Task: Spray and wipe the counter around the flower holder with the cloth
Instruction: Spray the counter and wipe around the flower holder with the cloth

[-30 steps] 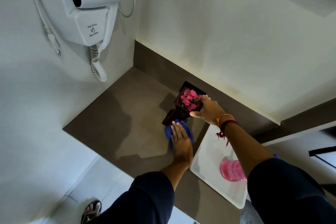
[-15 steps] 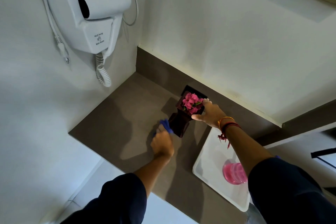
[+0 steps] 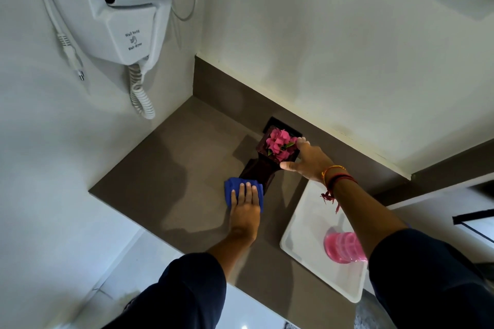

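A dark wooden flower holder [image 3: 260, 172] with pink flowers [image 3: 280, 144] stands on the grey-brown counter [image 3: 171, 168] near the back wall. My right hand [image 3: 307, 160] grips the holder's top edge and holds it tilted. My left hand [image 3: 244, 211] lies flat on a blue cloth [image 3: 230, 189], pressing it onto the counter right at the foot of the holder. A pink spray bottle [image 3: 343, 247] stands on the white tray, partly hidden by my right arm.
A white tray [image 3: 307, 224] lies on the counter to the right of the holder. A white wall-hung hair dryer [image 3: 125, 5] with a coiled cord [image 3: 140, 93] hangs above the counter's left corner. The counter's front edge drops to a pale floor.
My left hand with the cloth slid left beside the holder, then came back toward the front of its foot. My right hand stayed on the holder's top.
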Demonstrator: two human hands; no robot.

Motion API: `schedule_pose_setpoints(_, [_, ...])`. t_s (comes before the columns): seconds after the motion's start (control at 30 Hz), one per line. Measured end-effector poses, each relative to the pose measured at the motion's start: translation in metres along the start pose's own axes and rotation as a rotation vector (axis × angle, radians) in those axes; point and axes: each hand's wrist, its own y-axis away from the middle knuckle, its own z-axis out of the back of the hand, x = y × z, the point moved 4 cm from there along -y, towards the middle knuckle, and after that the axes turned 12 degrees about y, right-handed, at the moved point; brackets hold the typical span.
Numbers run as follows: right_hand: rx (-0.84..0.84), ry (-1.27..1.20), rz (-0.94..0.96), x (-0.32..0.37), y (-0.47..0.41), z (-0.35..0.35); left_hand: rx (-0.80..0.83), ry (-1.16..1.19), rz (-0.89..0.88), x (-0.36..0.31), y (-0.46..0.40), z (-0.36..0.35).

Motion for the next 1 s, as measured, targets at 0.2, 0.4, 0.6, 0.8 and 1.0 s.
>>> schedule_pose_setpoints(0.2, [0.012,-0.003,-0.014,0.005,0.008,0.005,0.219,-0.031,-0.081,0.009,-0.006,0.023])
schedule_pose_setpoints(0.4, [0.018,-0.004,-0.016,0.007,0.013,0.009,-0.422,0.971,0.272,0.006,0.003,0.081])
schedule_pose_setpoints(0.6, [0.015,0.009,-0.008,0.009,0.008,0.008,-0.381,1.011,-0.077,-0.046,0.002,0.080])
schedule_pose_setpoints(0.8, [0.009,0.047,0.002,0.002,-0.004,0.003,-0.349,0.502,-0.202,-0.031,0.000,0.044])
schedule_pose_setpoints(1.0, [0.003,0.051,0.007,-0.004,-0.010,-0.004,-0.055,0.010,-0.409,-0.001,0.001,-0.001])
